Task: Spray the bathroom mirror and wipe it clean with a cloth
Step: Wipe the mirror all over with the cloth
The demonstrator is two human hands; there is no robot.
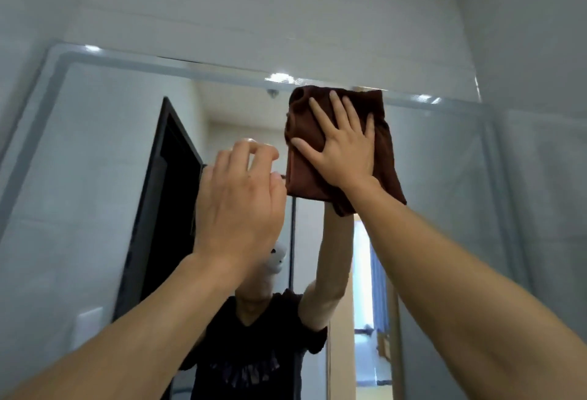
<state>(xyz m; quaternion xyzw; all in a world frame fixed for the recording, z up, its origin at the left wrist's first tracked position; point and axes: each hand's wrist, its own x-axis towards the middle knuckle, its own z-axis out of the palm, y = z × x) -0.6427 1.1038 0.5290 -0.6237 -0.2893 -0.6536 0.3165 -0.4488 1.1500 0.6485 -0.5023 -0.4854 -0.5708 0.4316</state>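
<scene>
Two hands up at the bathroom mirror [444, 177]. Right hand [341, 148] flat, fingers spread, pressing a folded brown cloth [301, 171] against the glass just under the top edge. Left hand [236, 206] beside it, fingers loosely curled, holding nothing visible. Likely soft, light, limp; best pinned under a flat palm at its middle. Long axis roughly vertical, loose lower corner drooping toward the right wrist.

Pale tiled wall [286, 2]; reflected dark door [165, 193], perhaps a curtained window [378, 288].
</scene>
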